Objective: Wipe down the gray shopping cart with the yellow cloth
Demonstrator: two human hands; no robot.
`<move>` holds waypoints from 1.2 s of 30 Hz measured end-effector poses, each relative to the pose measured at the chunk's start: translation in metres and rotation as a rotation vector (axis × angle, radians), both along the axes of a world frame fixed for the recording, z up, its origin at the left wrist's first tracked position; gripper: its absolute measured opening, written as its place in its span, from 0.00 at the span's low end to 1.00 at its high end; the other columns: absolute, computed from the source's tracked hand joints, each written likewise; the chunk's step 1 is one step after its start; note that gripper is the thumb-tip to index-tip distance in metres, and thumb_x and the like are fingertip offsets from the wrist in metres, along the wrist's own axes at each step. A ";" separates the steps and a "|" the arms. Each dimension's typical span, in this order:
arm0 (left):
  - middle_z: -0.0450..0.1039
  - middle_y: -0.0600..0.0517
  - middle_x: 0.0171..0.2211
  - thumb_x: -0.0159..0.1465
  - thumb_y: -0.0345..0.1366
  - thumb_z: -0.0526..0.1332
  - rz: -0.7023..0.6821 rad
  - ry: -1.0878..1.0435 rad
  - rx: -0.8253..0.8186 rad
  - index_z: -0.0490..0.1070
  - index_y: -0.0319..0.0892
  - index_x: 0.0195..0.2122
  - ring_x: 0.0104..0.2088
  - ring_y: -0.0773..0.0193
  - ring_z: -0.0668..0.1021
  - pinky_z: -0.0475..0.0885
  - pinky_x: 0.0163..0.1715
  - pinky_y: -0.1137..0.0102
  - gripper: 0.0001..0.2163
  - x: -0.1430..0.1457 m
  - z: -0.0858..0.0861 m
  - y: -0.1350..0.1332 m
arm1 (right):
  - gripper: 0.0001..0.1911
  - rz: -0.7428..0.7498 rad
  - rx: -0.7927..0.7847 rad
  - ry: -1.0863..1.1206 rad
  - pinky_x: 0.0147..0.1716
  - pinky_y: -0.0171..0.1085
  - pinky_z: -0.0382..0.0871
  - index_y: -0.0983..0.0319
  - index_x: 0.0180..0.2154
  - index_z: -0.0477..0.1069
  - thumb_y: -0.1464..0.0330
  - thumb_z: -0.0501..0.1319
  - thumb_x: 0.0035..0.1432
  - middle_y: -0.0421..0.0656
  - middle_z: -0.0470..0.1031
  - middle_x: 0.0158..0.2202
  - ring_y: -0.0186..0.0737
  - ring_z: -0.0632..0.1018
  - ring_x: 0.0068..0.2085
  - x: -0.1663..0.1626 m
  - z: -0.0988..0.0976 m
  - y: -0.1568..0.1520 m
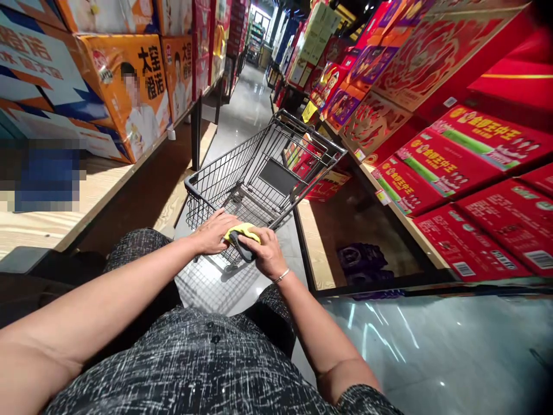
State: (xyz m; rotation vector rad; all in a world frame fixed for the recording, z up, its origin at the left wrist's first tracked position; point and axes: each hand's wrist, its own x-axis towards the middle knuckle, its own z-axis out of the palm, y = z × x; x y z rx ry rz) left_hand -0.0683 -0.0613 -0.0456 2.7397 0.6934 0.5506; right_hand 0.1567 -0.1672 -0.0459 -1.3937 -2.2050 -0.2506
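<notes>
A black wire shopping cart [276, 173] stands in the aisle just before me, tilted in the view. My left hand [213, 231] lies over its near rim, fingers bent over the edge and reaching toward the cloth; their tips are partly hidden. A yellow and dark grey cloth [244, 235] is bunched at the same rim, between my hands. My right hand [268, 252], with a bracelet at the wrist, is closed around the cloth, thumb on the grey side.
Orange drink cartons [125, 98] sit on a wooden shelf at left. Red gift boxes [449, 155] fill the right shelf, with purple packs [363, 262] below. A red box [328, 183] lies low beside the cart. The shiny aisle floor [248, 98] runs away ahead.
</notes>
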 end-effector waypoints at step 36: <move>0.70 0.48 0.56 0.66 0.42 0.53 0.310 -0.057 -0.093 0.74 0.46 0.45 0.66 0.47 0.57 0.43 0.64 0.40 0.13 -0.061 0.005 0.024 | 0.11 0.287 -0.329 -0.374 0.55 0.47 0.58 0.42 0.47 0.76 0.61 0.59 0.66 0.38 0.70 0.56 0.45 0.61 0.60 -0.045 -0.104 0.027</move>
